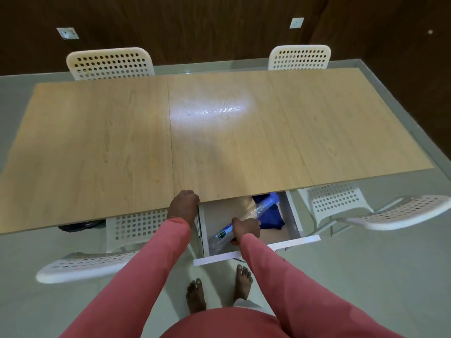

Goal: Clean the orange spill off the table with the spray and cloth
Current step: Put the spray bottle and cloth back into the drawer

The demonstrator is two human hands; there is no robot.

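Table [219,132] drawer [256,250] open; right hand [246,228] grips spray bottle [244,218] beside cloth [269,213]; left hand [184,203] clutches table edge.

Head view, steeply down over table [219,132]

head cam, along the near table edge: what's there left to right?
Near-left white chair → left hand gripping the table edge → open drawer, where the right hand holds the spray bottle, blue cloth beside it → near-right white chair.
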